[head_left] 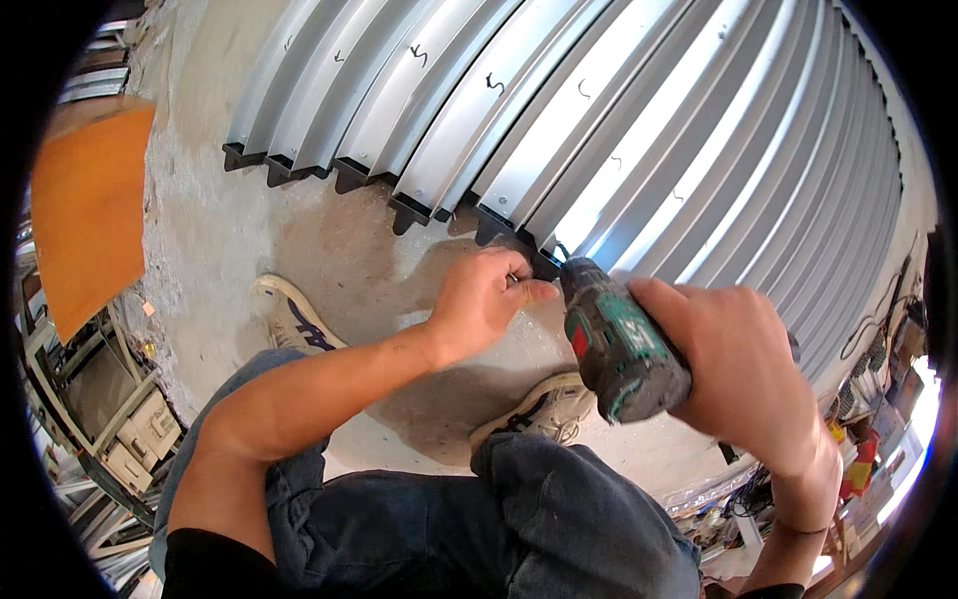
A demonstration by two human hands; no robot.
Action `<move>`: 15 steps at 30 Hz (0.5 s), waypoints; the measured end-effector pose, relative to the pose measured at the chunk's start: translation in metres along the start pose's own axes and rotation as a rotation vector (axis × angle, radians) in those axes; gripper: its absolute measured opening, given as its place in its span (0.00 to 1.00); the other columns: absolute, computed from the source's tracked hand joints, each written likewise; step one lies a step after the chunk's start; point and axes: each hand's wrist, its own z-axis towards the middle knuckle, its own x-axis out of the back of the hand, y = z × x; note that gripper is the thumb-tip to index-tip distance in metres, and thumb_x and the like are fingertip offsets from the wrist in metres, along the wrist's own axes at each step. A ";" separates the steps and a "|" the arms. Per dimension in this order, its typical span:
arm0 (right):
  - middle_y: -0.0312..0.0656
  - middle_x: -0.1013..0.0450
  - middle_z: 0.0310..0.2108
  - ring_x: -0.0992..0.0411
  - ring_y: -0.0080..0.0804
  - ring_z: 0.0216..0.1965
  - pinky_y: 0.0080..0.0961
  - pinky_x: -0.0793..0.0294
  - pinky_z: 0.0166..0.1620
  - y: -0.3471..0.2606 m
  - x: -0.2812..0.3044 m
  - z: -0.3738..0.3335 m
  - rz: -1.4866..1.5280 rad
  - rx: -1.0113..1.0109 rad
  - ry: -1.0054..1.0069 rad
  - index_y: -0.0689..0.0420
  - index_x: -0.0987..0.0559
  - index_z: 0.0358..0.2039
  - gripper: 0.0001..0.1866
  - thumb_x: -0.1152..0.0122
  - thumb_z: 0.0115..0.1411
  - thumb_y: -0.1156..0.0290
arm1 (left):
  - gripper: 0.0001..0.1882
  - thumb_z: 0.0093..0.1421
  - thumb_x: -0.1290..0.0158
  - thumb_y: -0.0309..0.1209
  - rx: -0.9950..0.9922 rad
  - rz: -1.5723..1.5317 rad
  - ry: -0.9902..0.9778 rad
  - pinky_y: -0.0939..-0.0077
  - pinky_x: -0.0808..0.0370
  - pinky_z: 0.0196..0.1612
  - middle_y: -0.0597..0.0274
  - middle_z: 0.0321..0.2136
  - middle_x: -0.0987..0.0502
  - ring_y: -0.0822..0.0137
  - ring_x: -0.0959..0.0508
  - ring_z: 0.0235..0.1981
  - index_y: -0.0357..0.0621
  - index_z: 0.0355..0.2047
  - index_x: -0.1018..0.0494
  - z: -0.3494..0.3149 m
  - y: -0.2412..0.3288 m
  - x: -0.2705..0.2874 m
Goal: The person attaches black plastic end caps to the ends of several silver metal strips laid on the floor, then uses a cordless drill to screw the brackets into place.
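My right hand [738, 349] grips a green and black cordless drill [624, 349]. Its nose points at the near end of one of the long silver metal profiles [459, 150], and a light from it falls on the metal. Close beside the drill's tip is my left hand [484, 299], its fingers curled and pinched together near a black end cap [544, 264]. A small dark bit shows between those fingers, too small to name. More black end caps [409, 212] sit on the neighbouring profile ends, several with a screw head showing. Short black marks are drawn on some profiles.
Both shoes [539, 409] stand on the concrete floor [399, 290] just short of the profile row. To the left lie an orange panel [90, 210] and a metal frame [100, 399]. Cables and loose odds and ends [868, 379] clutter the right side.
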 end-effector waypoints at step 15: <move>0.47 0.14 0.38 0.13 0.43 0.41 0.37 0.15 0.46 -0.016 0.008 -0.033 0.061 -0.009 0.148 0.54 0.15 0.56 0.30 0.22 0.49 0.75 | 0.28 0.66 0.33 0.53 0.069 0.083 -0.082 0.60 0.24 0.32 0.53 0.23 0.19 0.62 0.20 0.25 0.34 0.31 0.17 0.003 -0.011 0.007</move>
